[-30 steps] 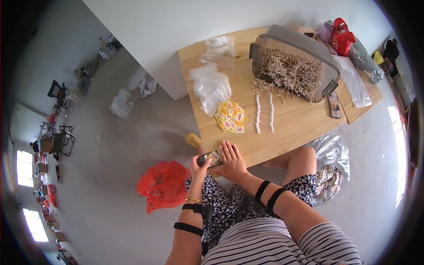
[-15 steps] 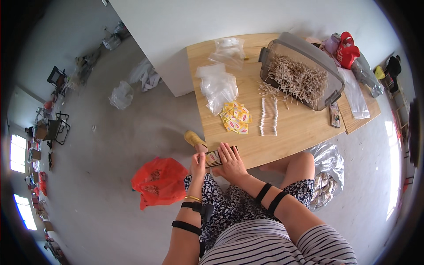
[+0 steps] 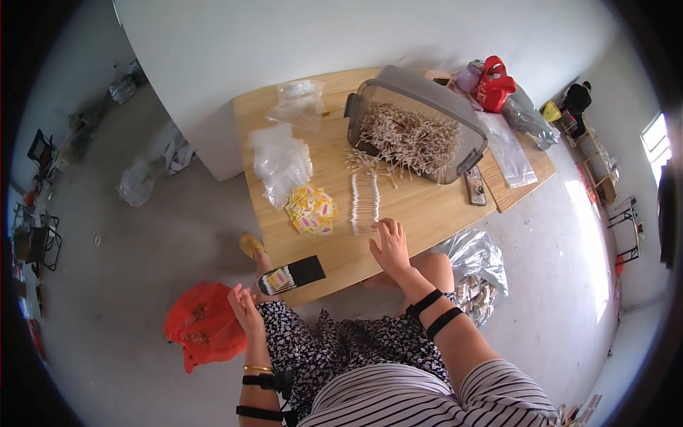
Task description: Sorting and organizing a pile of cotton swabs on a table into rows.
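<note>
Right hand (image 3: 390, 245) spread flat on the wooden table (image 3: 420, 206), fingertips just beside the near end of a row of cotton swabs (image 3: 365, 203). Left hand (image 3: 244, 307) open and empty, off the table's near-left edge, close to a black phone (image 3: 292, 275) lying there. Yellow packets (image 3: 311, 211) left of the swabs.

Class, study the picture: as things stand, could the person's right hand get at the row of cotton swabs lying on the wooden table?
Probably yes. The right hand rests open on the wooden table just below the row of cotton swabs, fingertips almost at its near end. Nothing lies between them; the yellow packets sit off to the side.
</note>
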A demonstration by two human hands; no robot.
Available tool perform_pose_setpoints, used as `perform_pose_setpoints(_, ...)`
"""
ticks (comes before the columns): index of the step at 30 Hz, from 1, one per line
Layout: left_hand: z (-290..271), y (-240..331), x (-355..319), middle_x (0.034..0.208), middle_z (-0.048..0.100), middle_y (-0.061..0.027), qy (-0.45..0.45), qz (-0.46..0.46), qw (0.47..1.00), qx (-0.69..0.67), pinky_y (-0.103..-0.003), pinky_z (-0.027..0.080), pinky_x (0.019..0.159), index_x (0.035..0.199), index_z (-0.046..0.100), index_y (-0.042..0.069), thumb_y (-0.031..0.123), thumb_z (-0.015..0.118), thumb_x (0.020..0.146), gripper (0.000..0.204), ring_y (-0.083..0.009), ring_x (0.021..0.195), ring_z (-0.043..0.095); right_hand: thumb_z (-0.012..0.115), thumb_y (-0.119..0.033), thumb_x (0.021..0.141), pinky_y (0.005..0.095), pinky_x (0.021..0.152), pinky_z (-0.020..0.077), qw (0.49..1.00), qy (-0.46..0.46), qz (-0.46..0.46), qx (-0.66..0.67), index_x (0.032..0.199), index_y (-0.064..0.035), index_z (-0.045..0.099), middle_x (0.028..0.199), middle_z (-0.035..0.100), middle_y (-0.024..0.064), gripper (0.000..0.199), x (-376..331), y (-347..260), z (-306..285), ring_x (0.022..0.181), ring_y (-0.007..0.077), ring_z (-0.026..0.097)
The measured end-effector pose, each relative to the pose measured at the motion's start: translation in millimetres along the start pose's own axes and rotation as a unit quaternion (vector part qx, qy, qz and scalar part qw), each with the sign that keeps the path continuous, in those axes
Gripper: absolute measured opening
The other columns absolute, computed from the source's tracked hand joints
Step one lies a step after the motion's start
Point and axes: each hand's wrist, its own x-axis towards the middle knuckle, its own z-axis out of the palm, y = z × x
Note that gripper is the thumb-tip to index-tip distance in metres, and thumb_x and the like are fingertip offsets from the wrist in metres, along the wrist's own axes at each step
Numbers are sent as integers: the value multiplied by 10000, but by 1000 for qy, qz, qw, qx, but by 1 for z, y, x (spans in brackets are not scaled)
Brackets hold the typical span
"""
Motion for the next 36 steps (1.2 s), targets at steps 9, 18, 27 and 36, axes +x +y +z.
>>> perform_pose_setpoints(9,32,74,-50,1108,597,-116,-110,90,988,67,-311,496,852,1295,515,11,208,537,1061,307,-170,949,587,675,-194,847,477,1042,415,997,-37,-35,-63,1164,-111,669,1349,519,115,327,40,15,8,1267,338,465)
perform_pose_setpoints(18,112,104,-64,1102,614,-154,-239,184,946,121,-380,508,830,1263,551,-1,125,629,969,329,-243,901,620,659,-147,833,466,1047,415,996,-4,-55,-64,1128,-107,680,1280,566,102,299,41,14,10,1218,329,513)
perform_pose_setpoints(27,189,116,-73,1222,582,-180,-354,318,846,241,-494,421,999,1292,540,28,243,657,941,428,-380,1148,551,665,-160,836,447,1008,429,998,2,-70,-7,1067,-101,679,1131,621,83,239,50,22,2,1158,310,547)
perform_pose_setpoints(36,243,88,-53,1435,451,-188,-302,388,787,373,-532,346,1081,1402,458,15,276,673,918,590,-404,1329,427,714,-245,791,411,892,448,996,-13,73,-53,831,-128,705,980,627,83,124,79,40,18,1036,287,573)
